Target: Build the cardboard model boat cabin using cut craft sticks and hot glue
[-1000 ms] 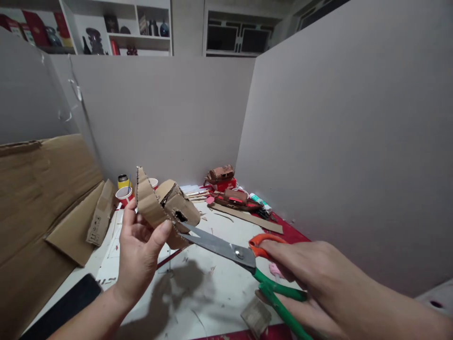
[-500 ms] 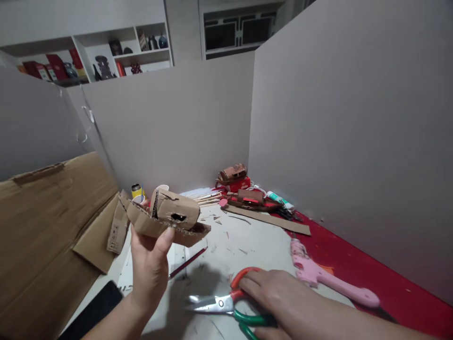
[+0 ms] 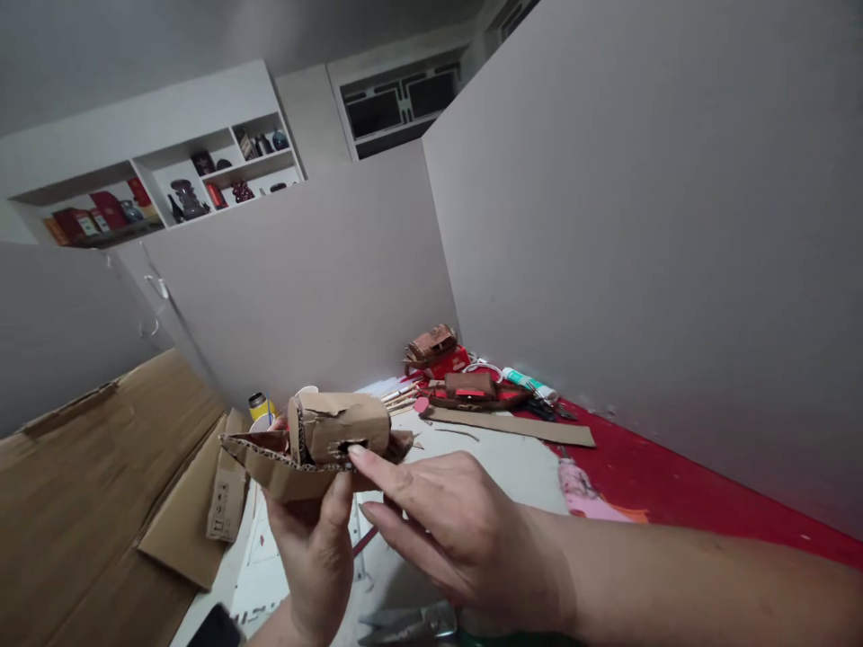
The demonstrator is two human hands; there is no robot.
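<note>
**Cardboard boat (image 3: 276, 474) held over the desk (image 3: 701, 485), its side opening (image 3: 343, 447) touched by a fingertip**

At the near edge of the view, the blades of scissors (image 3: 408, 626) were seen below the right hand (image 3: 465, 521); whether their handles were held could not be told. A dark phone (image 3: 216, 626) was cut off by the same edge. The boat was held from beneath by the left hand (image 3: 314, 539), its grip closed, the thumb laid against the hull's near side. The opening was touched by the right index finger, with the thumb parted from it. Between boat and cardboard strip (image 3: 512, 425), a stretch of white surface (image 3: 519, 467) was shown. Room was bounded on the left by a large cardboard sheet (image 3: 87, 503), on the right by a pink tool (image 3: 586, 494) and the desk's red margin, which was met by a grey partition (image 3: 647, 243). Farther back, a brown model boat (image 3: 472, 389) and a red box (image 3: 450, 362) were crowded into the corner.
</note>
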